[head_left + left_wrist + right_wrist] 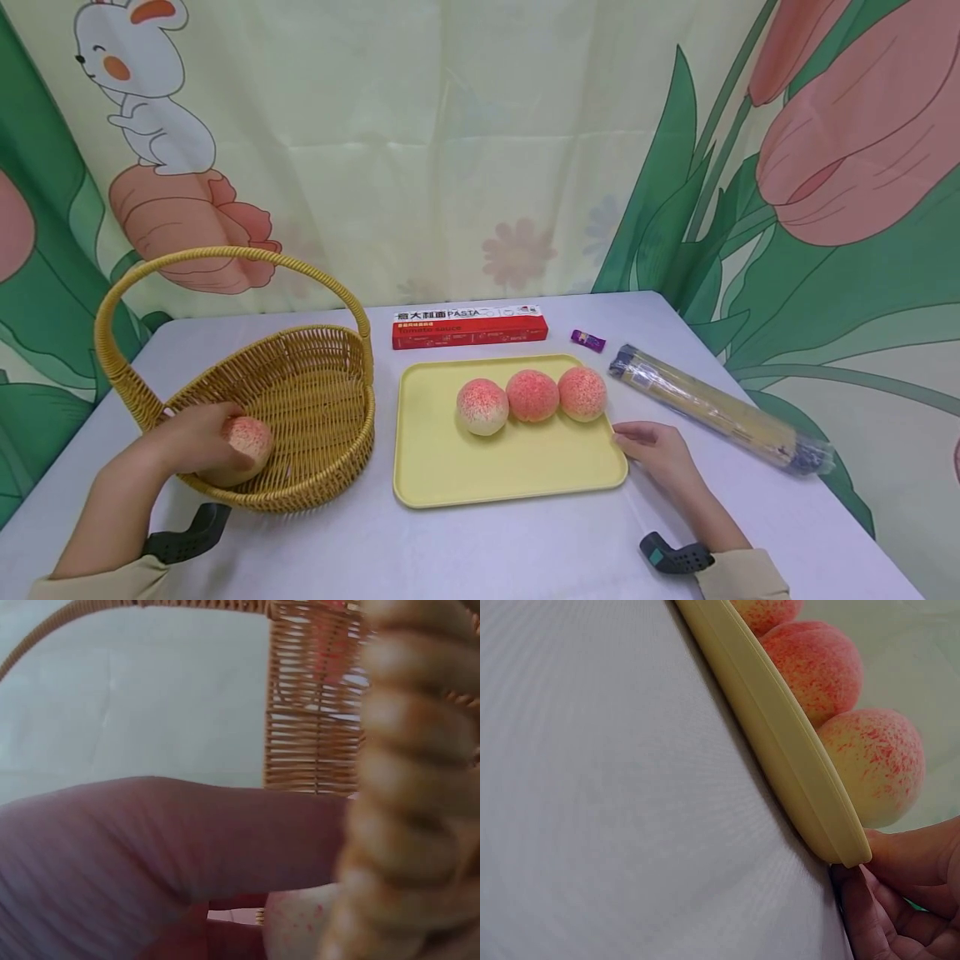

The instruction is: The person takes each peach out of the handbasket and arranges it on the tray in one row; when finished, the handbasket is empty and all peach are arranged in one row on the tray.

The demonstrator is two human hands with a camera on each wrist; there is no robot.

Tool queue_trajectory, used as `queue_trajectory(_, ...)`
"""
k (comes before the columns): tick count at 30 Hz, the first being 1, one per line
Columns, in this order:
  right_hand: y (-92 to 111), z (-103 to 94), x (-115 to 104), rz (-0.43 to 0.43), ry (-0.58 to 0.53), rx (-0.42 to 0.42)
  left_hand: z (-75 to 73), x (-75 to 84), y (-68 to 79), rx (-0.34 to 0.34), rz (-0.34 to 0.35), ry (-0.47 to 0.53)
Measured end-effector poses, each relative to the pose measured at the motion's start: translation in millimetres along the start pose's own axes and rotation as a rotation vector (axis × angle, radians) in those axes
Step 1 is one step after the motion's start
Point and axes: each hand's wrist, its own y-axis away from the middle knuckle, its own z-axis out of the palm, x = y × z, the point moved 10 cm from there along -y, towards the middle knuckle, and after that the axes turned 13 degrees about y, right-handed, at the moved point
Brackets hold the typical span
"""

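Inside the wicker basket [362, 446], at its near left side, my left hand [187, 437] grips a pink and cream peach [250, 443]. The left wrist view shows this hand [157, 855] close up beside thick wicker [412, 750], which covers much of the peach [298, 922]. My right hand [662, 457] pinches the right edge of a yellow tray [495, 475]. Thumb above and fingers below the rim appear in the right wrist view, on the tray's corner [780, 750]. Three peaches, the left [482, 407], middle [532, 395] and right [582, 393], sit in a row on the tray.
Behind the tray lies a red and white pasta box [470, 327]. A small purple packet [588, 340] is to its right. Right of the tray, a long clear-wrapped pack of pasta [720, 408] lies slanted on the white tablecloth [450, 558]. The basket's tall handle [232, 252] arches over it.
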Motion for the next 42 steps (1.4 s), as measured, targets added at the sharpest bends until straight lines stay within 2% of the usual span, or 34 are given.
queue_trajectory(10, -0.2, 0.3, 0.0, 0.003, 0.011, -0.004, 2.1, 2.4, -2.4, -0.007, 0.012, 0.001)
queue_trajectory(15, -1.1, 0.0, 0.4, 0.007, 0.007, 0.002, -0.4, 4.3, -2.8, 0.015, 0.056, -0.008)
queue_trajectory(22, 1.6, 0.8, -0.7, 0.024, 0.01, -0.013, -4.4, 9.2, -1.4, 0.05, 0.078, 0.022)
queue_trajectory(33, 2.9, 0.0, -1.6, 0.024, 0.005, -0.009, -16.2, 49.2, 6.5, 0.135, 0.212, 0.152)
queue_trajectory(39, 1.8, 0.5, -0.3, 0.022, 0.01, -0.007, -21.8, 69.2, 12.0, 0.184, 0.222, 0.183)
queue_trajectory(42, 1.0, 0.3, -0.3, 0.02, 0.014, -0.006, -22.3, 81.2, 15.6, 0.206, 0.264, 0.223)
